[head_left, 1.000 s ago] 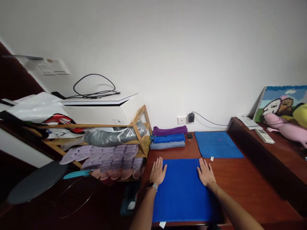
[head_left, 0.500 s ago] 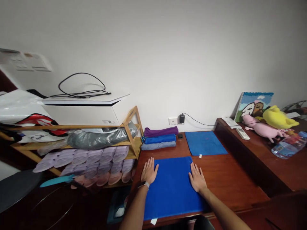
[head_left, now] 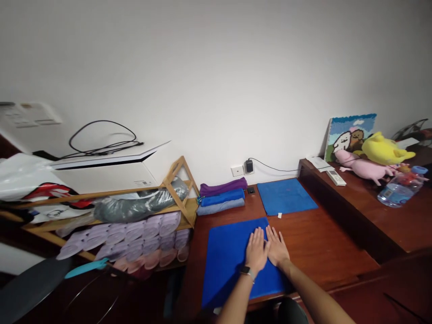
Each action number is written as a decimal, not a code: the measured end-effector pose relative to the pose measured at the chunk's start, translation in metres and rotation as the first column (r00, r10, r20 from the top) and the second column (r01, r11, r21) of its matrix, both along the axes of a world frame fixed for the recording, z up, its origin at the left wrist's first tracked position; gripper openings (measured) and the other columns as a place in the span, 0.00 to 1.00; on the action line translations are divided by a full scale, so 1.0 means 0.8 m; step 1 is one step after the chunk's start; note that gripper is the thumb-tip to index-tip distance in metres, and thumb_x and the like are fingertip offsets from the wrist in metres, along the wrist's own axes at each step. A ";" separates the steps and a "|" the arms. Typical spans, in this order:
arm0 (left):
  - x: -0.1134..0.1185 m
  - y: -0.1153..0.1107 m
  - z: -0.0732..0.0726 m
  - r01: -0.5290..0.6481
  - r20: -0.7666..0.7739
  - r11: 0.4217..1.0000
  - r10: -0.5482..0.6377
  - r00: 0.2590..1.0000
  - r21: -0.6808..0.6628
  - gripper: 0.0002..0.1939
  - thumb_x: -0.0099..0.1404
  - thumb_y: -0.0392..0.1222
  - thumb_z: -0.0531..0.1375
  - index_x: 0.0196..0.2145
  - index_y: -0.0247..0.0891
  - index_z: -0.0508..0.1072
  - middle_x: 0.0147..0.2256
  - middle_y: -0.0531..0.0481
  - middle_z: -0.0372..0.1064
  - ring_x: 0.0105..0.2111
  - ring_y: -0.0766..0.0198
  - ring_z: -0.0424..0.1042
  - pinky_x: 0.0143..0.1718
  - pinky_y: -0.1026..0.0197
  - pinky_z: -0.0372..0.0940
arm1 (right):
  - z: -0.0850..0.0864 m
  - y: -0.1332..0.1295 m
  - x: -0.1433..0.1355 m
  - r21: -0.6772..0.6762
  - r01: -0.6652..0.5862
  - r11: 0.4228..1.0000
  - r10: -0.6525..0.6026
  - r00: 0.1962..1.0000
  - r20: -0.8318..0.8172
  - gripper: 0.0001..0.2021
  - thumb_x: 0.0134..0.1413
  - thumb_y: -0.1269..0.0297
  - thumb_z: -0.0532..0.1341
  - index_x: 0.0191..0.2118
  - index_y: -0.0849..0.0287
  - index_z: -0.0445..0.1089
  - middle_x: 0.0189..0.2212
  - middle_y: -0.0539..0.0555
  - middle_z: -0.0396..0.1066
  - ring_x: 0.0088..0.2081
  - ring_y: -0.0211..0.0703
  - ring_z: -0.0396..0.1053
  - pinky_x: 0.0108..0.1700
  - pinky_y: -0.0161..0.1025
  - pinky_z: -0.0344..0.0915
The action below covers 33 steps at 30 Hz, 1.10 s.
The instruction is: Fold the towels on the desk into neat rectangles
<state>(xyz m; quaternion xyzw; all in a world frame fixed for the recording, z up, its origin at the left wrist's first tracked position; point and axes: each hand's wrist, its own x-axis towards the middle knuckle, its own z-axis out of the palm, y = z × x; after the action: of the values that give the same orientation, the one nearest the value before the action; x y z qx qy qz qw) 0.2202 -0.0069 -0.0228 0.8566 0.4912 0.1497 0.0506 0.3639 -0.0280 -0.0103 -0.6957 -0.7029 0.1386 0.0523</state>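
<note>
A bright blue towel lies spread flat on the brown wooden table. My left hand, with a watch on its wrist, rests palm down on the towel, right of its middle. Beside it my right hand lies flat over the towel's right edge, the two hands almost touching at the thumbs. Fingers are stretched out on both. Behind them are a second, lighter blue towel laid flat with a white tag, and a row of rolled purple, blue and grey-blue towels.
On the left stands a wooden shoe rack with lilac slippers and a white box on top. A raised counter at right carries plush toys, a remote and a water bottle. A plugged-in charger is on the wall.
My left hand has slid from the towel's left edge across to the right, up beside my right hand. The right hand stays at the right edge. The view has tilted slightly.
</note>
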 end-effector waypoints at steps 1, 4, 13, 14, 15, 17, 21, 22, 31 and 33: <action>0.016 -0.007 -0.005 0.010 -0.001 1.000 -0.010 1.000 -0.027 0.34 0.79 0.54 0.38 0.76 0.35 0.45 0.74 0.41 0.47 0.74 0.53 0.46 0.74 0.44 0.49 | -0.001 0.000 0.000 0.000 -0.018 1.000 0.018 1.000 0.010 0.33 0.70 0.58 0.42 0.77 0.58 0.43 0.77 0.51 0.35 0.77 0.49 0.32 0.76 0.55 0.30; 0.010 -0.016 -0.014 0.042 -0.024 0.998 -0.044 0.999 -0.048 0.35 0.79 0.54 0.39 0.76 0.35 0.43 0.75 0.41 0.45 0.75 0.54 0.45 0.74 0.44 0.49 | -0.003 0.000 0.001 0.005 -0.007 1.000 0.007 1.000 0.005 0.33 0.71 0.58 0.40 0.77 0.58 0.42 0.77 0.51 0.36 0.77 0.49 0.32 0.76 0.54 0.31; -0.246 -0.028 -0.022 -0.331 -0.110 0.940 0.338 0.935 0.082 0.36 0.79 0.57 0.41 0.76 0.36 0.43 0.73 0.37 0.52 0.72 0.49 0.53 0.70 0.40 0.55 | -0.021 0.000 0.002 0.070 0.034 0.997 -0.032 0.999 -0.030 0.34 0.72 0.54 0.37 0.77 0.63 0.41 0.77 0.53 0.39 0.77 0.49 0.36 0.76 0.55 0.33; -0.260 -0.030 -0.025 -0.354 -0.105 0.931 0.362 0.926 0.093 0.36 0.79 0.57 0.41 0.76 0.36 0.42 0.73 0.37 0.52 0.72 0.49 0.53 0.70 0.40 0.55 | -0.022 0.000 0.002 0.072 0.032 0.997 -0.030 0.999 -0.021 0.34 0.72 0.54 0.37 0.77 0.63 0.41 0.77 0.53 0.40 0.77 0.49 0.36 0.76 0.55 0.33; -0.268 -0.032 -0.027 -0.369 -0.099 0.924 0.378 0.920 0.098 0.36 0.79 0.57 0.41 0.76 0.36 0.42 0.73 0.37 0.52 0.72 0.49 0.53 0.70 0.40 0.55 | -0.024 0.000 0.002 0.072 0.031 0.997 -0.030 0.999 -0.011 0.34 0.72 0.54 0.37 0.77 0.63 0.41 0.77 0.54 0.40 0.77 0.49 0.36 0.76 0.55 0.34; -0.271 -0.035 -0.030 -0.385 -0.091 0.918 0.393 0.915 0.095 0.37 0.79 0.58 0.41 0.76 0.36 0.42 0.73 0.37 0.51 0.72 0.49 0.53 0.70 0.40 0.55 | -0.024 0.001 0.002 0.069 0.033 0.997 -0.034 0.999 0.010 0.34 0.72 0.55 0.37 0.77 0.64 0.41 0.77 0.54 0.40 0.77 0.49 0.37 0.76 0.55 0.34; -0.260 -0.035 -0.029 -0.398 -0.073 0.915 0.402 0.913 0.065 0.37 0.79 0.58 0.41 0.76 0.36 0.43 0.73 0.38 0.51 0.73 0.50 0.51 0.71 0.41 0.53 | -0.016 0.001 0.001 0.026 0.036 0.999 -0.037 0.999 0.039 0.34 0.72 0.55 0.36 0.77 0.65 0.40 0.77 0.53 0.38 0.77 0.49 0.37 0.76 0.55 0.36; -0.259 -0.035 -0.028 -0.400 -0.069 0.915 0.404 0.912 0.056 0.37 0.78 0.59 0.41 0.76 0.36 0.44 0.73 0.38 0.50 0.73 0.50 0.51 0.72 0.41 0.52 | -0.014 -0.003 0.002 0.023 0.029 0.999 -0.030 0.999 0.043 0.34 0.72 0.55 0.36 0.77 0.65 0.40 0.77 0.53 0.38 0.77 0.49 0.37 0.76 0.54 0.36; -0.262 -0.026 -0.032 -0.400 -0.062 0.915 0.403 0.913 0.052 0.39 0.78 0.61 0.40 0.75 0.32 0.48 0.74 0.38 0.50 0.74 0.51 0.49 0.73 0.44 0.49 | -0.013 -0.076 0.009 0.088 0.032 0.996 -0.033 0.999 0.012 0.33 0.73 0.53 0.36 0.77 0.61 0.40 0.77 0.52 0.40 0.77 0.47 0.37 0.76 0.53 0.37; -0.261 -0.023 -0.034 -0.401 -0.070 0.915 0.404 0.912 0.050 0.39 0.78 0.61 0.40 0.75 0.32 0.49 0.73 0.38 0.50 0.73 0.51 0.50 0.73 0.44 0.49 | -0.009 -0.082 0.008 0.057 0.014 0.998 -0.014 1.000 0.001 0.33 0.73 0.54 0.36 0.77 0.61 0.42 0.77 0.52 0.41 0.77 0.47 0.38 0.76 0.53 0.36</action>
<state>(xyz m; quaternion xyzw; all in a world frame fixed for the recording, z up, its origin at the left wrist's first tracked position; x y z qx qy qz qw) 0.0117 -0.0255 -0.0497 0.7431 0.6559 0.1314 -0.0156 0.3703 -0.0936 -0.0176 -0.6990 -0.7016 0.1174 0.0726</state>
